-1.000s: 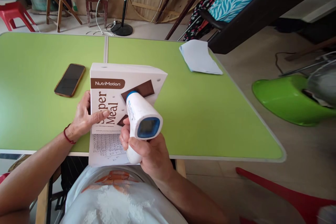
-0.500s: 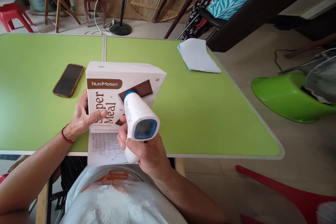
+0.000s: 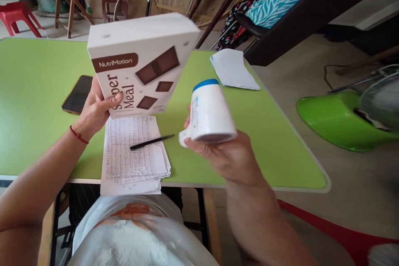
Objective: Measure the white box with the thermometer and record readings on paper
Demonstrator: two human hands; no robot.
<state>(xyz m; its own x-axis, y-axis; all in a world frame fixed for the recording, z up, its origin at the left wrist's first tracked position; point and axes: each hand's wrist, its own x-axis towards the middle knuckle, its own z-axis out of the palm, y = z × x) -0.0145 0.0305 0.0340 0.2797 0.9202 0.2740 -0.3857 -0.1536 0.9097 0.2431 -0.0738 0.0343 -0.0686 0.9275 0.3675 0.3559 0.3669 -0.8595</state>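
Observation:
My left hand [image 3: 99,107] grips the lower left edge of a white box [image 3: 121,85] printed "NutriMotion Super Meal", its thumb across the front. The box is held up, tilted, above the table. To its right, my right hand [image 3: 229,153] is wrapped around the handle of a white infrared thermometer [image 3: 212,110] with a blue rim, apart from the box; its screen is turned mostly out of sight. Below the box, handwritten sheets [image 3: 129,164] lie in a stack at the table's near edge, with a black pen [image 3: 151,142] across them.
A phone [image 3: 76,95] lies on the green table [image 3: 40,133], partly behind my left hand. Folded white papers [image 3: 235,68] rest near its far right corner. Beyond the right edge stands a green plastic chair [image 3: 336,120]; a red stool [image 3: 18,16] is at far left.
The box has been raised and tilted, uncovering the sheets and pen. My right hand has drawn the thermometer away from the box to the right and turned it.

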